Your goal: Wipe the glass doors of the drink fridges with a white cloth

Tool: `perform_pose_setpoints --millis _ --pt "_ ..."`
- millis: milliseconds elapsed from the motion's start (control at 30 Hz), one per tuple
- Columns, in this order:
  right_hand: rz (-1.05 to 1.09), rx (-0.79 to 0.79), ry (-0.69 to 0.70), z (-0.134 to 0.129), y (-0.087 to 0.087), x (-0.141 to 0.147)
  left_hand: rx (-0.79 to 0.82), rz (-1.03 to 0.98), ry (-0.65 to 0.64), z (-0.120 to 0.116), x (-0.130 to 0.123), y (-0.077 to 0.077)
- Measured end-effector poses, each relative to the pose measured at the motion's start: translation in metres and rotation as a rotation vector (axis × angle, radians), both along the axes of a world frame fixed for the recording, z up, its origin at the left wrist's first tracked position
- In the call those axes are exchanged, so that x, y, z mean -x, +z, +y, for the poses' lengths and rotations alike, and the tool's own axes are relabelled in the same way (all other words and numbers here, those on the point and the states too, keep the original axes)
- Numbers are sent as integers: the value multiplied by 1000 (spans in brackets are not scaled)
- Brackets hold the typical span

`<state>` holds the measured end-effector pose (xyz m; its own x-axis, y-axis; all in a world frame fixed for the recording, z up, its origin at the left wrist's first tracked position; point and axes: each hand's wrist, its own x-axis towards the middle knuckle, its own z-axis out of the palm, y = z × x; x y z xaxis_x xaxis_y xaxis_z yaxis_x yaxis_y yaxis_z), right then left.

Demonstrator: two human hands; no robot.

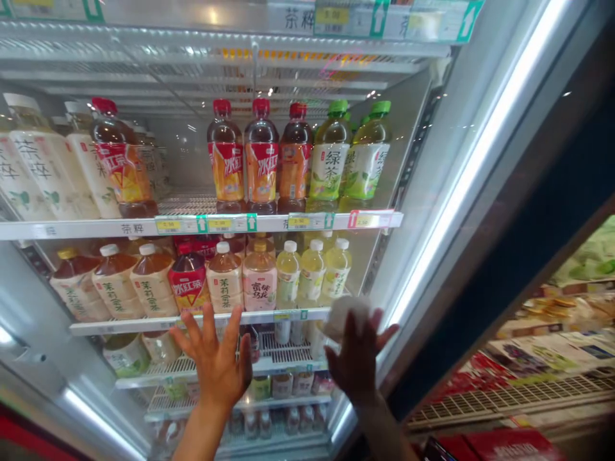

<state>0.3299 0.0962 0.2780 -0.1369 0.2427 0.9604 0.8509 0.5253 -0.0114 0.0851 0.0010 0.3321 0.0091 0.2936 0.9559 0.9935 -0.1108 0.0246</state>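
my left hand (218, 366): fingers apart, lower centre | right hand (356, 362): fingers spread by blurred pale thing (344, 316), right of centre, grip: can't tell | bottles (223, 283) mid-frame, packed; I'd reach slowly, straight

My outspread left hand (218, 368) and blurred right hand (356, 365) are near; beyond, drink bottles (224, 282) line lit shelves (96, 229).
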Motion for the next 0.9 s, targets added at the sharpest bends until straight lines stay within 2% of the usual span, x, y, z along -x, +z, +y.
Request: perform_pose_setpoints --millis 67,133,233,300,467,533,700,767,900 --pt "204 4 -81 8 4 -15 1 -17 11 -5 3 -3" --pt "256 29 -66 9 9 -9 3 -38 22 -10 6 -5" --pt "16 43 91 -7 9 28 12 -42 31 -17 14 -4" --pt "-88 27 143 -17 12 48 15 -36 39 -24 23 -1" --pt "228 -11 39 -11 42 63 3 -38 65 -51 56 5" --pt "190 -24 97 -19 52 92 10 -42 49 -60 69 4" --pt "-158 -39 344 -74 56 218 3 9 -48 -78 102 3" --pt "-255 -68 415 -87 62 259 4 38 -89 -84 121 5" --pt "-408 -140 511 -91 84 304 16 123 -135 -86 172 10"
